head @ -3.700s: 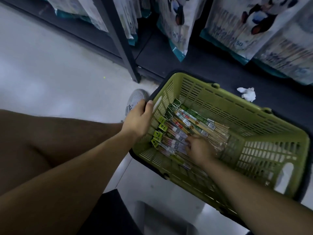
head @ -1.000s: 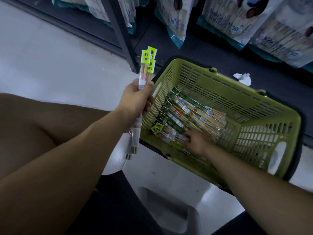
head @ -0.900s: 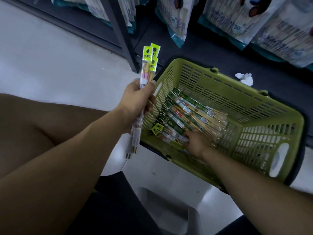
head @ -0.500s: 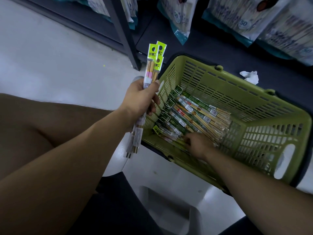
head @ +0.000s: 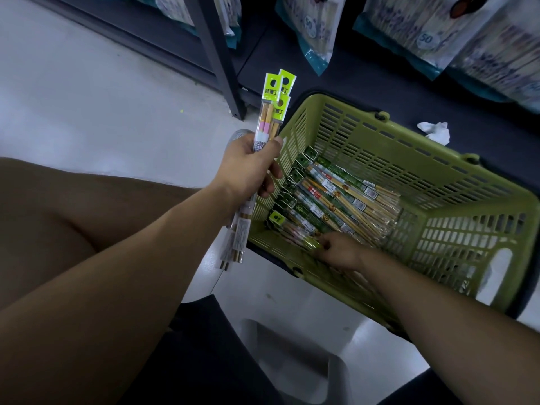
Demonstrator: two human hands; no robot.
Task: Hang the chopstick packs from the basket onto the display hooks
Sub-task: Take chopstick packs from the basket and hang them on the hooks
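Lying tag-end left along the near wall of the basket, the lime-tagged pack meets the right grip, closure indeterminate; the left grip clasps upright packs.

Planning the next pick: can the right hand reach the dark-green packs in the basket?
Likely yes: the right hand is inside the open-topped basket, and the dark-green packs lie uncovered just beyond its fingers, nothing between.
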